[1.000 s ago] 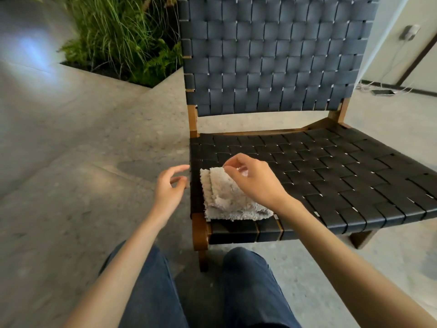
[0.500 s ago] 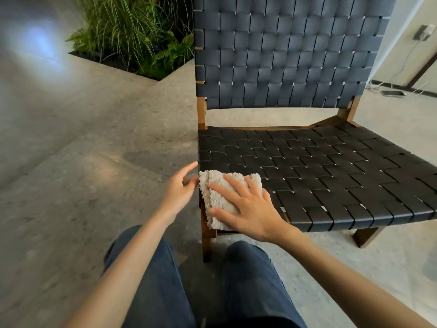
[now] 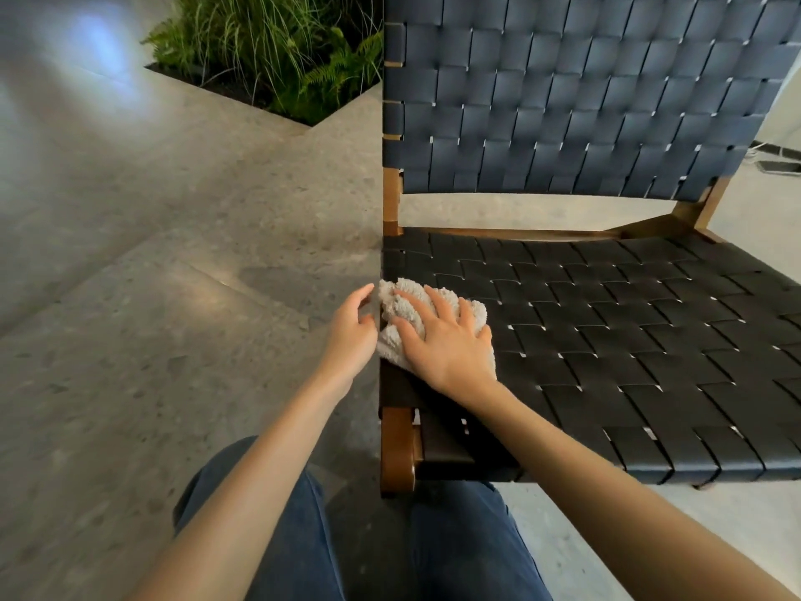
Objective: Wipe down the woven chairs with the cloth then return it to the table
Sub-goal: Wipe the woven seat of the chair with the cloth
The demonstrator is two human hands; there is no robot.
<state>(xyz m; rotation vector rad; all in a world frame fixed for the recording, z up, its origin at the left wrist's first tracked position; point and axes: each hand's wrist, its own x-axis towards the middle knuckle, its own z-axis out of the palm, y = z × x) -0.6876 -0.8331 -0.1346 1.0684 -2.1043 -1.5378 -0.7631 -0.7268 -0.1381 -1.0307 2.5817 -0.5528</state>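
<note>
A low chair with a wooden frame and dark woven straps fills the right half of the view; its seat point(image 3: 628, 340) spreads in front of me and its backrest point(image 3: 563, 93) rises behind. A fluffy beige cloth point(image 3: 401, 303) lies on the seat's left edge. My right hand point(image 3: 442, 340) lies flat on the cloth with spread, straight fingers, pressing it onto the straps. My left hand point(image 3: 353, 329) hovers just left of the seat's edge, fingers relaxed, its fingertips close beside the cloth, holding nothing.
Speckled grey stone floor point(image 3: 151, 318) stretches to the left. A planter bed of green grasses and ferns point(image 3: 277, 49) sits at the back left. My legs in blue jeans point(image 3: 455, 548) are at the bottom, close to the chair's front wooden corner point(image 3: 396, 448).
My right hand went from pinching the cloth near the seat's front edge to lying flat on it, and has slid it back along the left edge. My left hand stays beside it.
</note>
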